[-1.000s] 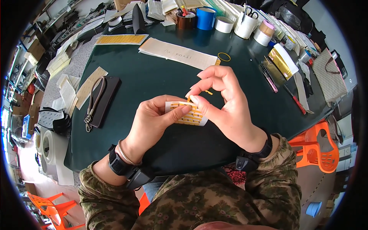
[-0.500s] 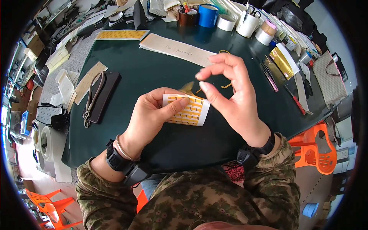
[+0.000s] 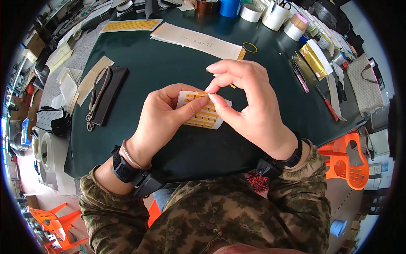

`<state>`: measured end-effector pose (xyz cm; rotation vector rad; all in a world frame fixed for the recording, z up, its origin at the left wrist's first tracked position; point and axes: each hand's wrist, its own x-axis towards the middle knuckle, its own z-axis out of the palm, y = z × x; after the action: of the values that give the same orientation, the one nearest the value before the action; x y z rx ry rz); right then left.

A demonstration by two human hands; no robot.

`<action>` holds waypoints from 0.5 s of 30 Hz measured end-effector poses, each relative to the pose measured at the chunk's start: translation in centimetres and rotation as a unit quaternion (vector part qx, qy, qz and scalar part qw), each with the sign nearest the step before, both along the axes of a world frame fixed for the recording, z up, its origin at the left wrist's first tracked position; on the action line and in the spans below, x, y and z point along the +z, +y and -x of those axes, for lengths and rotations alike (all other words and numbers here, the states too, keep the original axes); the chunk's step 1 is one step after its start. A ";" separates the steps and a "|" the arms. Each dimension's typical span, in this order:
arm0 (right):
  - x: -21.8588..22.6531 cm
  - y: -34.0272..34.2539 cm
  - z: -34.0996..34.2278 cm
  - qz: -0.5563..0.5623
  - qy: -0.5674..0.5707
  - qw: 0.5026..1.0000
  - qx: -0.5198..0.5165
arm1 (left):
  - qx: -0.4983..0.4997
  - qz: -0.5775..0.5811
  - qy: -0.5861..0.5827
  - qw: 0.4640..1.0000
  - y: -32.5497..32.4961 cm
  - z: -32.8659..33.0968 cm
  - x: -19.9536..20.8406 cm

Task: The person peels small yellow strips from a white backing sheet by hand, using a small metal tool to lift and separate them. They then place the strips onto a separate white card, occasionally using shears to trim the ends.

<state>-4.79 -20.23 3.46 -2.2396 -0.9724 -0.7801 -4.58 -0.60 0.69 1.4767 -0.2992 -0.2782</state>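
My left hand (image 3: pixel 163 111) grips a small white sheet with rows of yellow strips (image 3: pixel 202 121), its thumb pressed on the front face and the other fingers behind. At the sheet's upper edge, beside that thumb, my right hand (image 3: pixel 259 103) pinches with thumb and a fingertip. Whatever lies in this pinch is too small to make out; a bit of yellow shows close to the fingertips. The right index finger is raised and bent above. A small yellow piece (image 3: pixel 233 86) lies on the table, partly hidden behind my right hand.
On the dark green table (image 3: pixel 139 148) lie a long pale paper strip (image 3: pixel 196 40), a yellow patterned sheet (image 3: pixel 131 26), a dark phone case (image 3: pixel 115 95) with a strap, a red-handled tool (image 3: pixel 327 108) and a gold foil roll (image 3: pixel 315 59). Tape rolls (image 3: pixel 251 12) stand at the back.
My right thumb and fingertip have come down and left to the sheet's upper edge and closed there. The brownish film seen above the sheet no longer shows. The whole view has shifted slightly.
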 end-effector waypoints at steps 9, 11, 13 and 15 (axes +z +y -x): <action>-0.2 0.4 0.5 -0.020 0.048 0.999 -0.006 | -0.006 -0.035 -0.032 0.999 0.2 0.2 0.3; -0.6 0.6 0.5 -0.093 0.101 0.991 0.000 | -0.009 -0.019 -0.030 0.999 0.1 0.2 0.3; -0.8 0.6 0.5 -0.117 0.123 0.985 0.013 | -0.014 0.015 -0.025 0.999 0.0 0.2 0.2; -0.9 0.5 0.4 -0.163 0.167 0.972 0.041 | -0.018 0.021 -0.018 0.999 0.0 0.1 0.2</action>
<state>-5.15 -19.70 2.56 -1.9485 -0.7111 -0.4657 -4.71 -0.60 0.88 1.4367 -0.3585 -0.2733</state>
